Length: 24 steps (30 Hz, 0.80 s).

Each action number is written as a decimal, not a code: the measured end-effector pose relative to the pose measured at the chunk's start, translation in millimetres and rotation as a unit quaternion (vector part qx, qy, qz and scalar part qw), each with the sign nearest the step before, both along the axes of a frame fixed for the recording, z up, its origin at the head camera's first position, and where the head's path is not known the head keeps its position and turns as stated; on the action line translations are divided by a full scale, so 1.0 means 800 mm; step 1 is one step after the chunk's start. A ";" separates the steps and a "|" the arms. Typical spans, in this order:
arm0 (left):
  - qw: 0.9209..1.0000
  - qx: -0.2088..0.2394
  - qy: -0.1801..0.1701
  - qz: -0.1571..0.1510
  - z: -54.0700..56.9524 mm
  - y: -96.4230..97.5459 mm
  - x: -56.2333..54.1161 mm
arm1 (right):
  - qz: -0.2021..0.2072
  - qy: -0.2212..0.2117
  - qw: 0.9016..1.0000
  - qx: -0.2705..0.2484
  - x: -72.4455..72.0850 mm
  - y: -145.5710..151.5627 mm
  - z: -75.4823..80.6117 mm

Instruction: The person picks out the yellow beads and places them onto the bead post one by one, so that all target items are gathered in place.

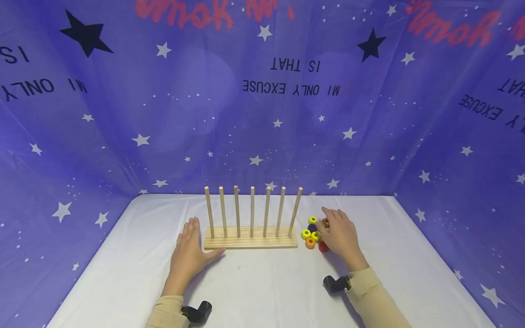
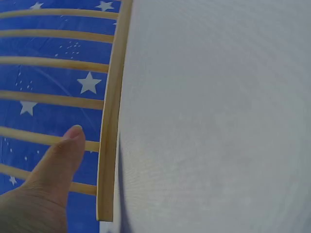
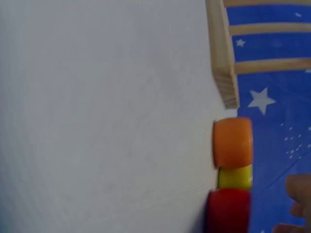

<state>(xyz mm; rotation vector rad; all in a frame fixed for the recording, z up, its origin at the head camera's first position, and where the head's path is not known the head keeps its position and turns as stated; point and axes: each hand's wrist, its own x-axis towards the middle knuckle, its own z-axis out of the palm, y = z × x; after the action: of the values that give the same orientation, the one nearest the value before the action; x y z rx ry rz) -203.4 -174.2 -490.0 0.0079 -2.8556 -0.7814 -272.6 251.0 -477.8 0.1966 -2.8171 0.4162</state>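
A wooden stand point(image 1: 251, 243) with several upright pegs point(image 1: 252, 212) sits on the white table. At its left end is my left hand point(image 1: 188, 257), fingers straight, thumb stretched along the front edge. The left wrist view shows that thumb point(image 2: 60, 162) overlapping the pegs. My right hand point(image 1: 340, 233) hovers over a small cluster of holed beads right of the stand, fingers spread and partly covering them. Yellow point(image 1: 306, 234), dark blue point(image 1: 312, 227), orange point(image 1: 310, 243) and red point(image 1: 323, 247) beads show. Fingertips point(image 3: 299, 187) appear beside the red bead point(image 3: 228, 211) in the right wrist view.
Purple-blue cloth point(image 1: 254, 136) with stars and lettering walls the table at the back and sides. White cloth point(image 1: 262, 287) covers the tabletop. A black wrist-camera mount point(image 1: 198, 313) sticks out from the left sleeve, another mount point(image 1: 336, 284) from the right.
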 end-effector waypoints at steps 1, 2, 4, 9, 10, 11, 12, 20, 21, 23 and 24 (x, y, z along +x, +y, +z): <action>1.000 0.004 0.000 0.000 -0.003 -0.001 0.000 | -0.002 -0.009 1.000 -0.003 -0.002 0.001 -0.001; 1.000 0.009 0.000 0.000 -0.006 -0.001 -0.001 | -0.004 -0.016 1.000 -0.008 -0.003 0.002 -0.003; 1.000 0.020 -0.001 -0.002 -0.011 -0.002 -0.002 | -0.003 -0.025 1.000 -0.018 -0.008 0.003 -0.004; 0.999 0.031 -0.002 -0.008 -0.026 -0.003 -0.004 | 0.002 -0.033 0.999 -0.033 -0.019 0.002 -0.007; 0.999 0.032 -0.003 -0.009 -0.029 -0.003 -0.004 | 0.002 -0.035 0.999 -0.033 -0.021 0.002 -0.007; 1.000 0.029 -0.007 -0.011 -0.032 -0.003 -0.004 | 0.005 -0.035 0.999 -0.032 -0.023 0.002 -0.007; 0.999 0.028 -0.009 -0.011 -0.034 -0.002 -0.004 | 0.005 -0.036 0.999 -0.030 -0.025 0.001 -0.007; 0.999 0.034 -0.013 0.009 -0.041 0.001 -0.006 | 0.014 -0.054 0.998 -0.014 -0.041 0.000 -0.009; 0.999 0.035 -0.015 0.012 -0.041 0.001 -0.006 | 0.014 -0.056 0.998 -0.011 -0.043 0.000 -0.010; 0.999 0.035 -0.023 0.017 -0.043 0.002 -0.007 | 0.017 -0.058 0.998 -0.008 -0.045 -0.001 -0.010; 0.999 0.035 -0.025 0.018 -0.044 0.002 -0.007 | 0.020 -0.057 0.998 -0.007 -0.045 -0.001 -0.009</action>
<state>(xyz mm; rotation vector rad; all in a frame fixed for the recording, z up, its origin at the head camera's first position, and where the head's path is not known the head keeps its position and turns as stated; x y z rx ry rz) -208.9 -172.4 -524.9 0.0903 -2.8653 -0.8857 -308.9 250.3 -485.3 0.2340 -2.9257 0.4694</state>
